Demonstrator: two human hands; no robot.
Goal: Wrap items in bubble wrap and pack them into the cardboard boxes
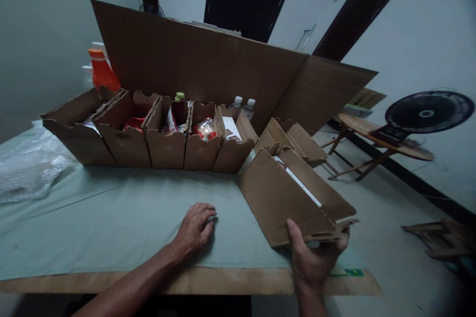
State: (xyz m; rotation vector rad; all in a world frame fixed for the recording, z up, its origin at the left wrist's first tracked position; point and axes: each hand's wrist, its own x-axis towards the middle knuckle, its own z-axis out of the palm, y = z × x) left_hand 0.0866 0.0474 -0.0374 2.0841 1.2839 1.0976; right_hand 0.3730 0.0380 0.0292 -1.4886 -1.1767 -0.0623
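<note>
Nearest the camera, the right hand (314, 257) grips the near end of a long, shallow brown cardboard box (293, 198), thumb pressed on its outer side wall and fingers curled under the folded end flaps. The box lies at the near right of the table, angled away towards the far left, with a white strip showing inside it. The left hand (195, 228) rests palm down on the pale green cloth (122, 218) that covers the wooden table (208, 282), just left of the box and not touching it; its fingers are loosely bent and hold nothing.

Farther off, a row of five open brown cardboard boxes (148, 133) stands side by side across the cloth, some holding red packets and white sheets. Another open cardboard box (293, 141) sits just beyond the held one. A large flat cardboard sheet (208, 64) stands upright behind the row. An orange plastic bottle (102, 72) stands at the far left, and crumpled clear plastic wrap (26, 168) lies on the left. A black round fan (429, 111) stands to the right, off the table.
</note>
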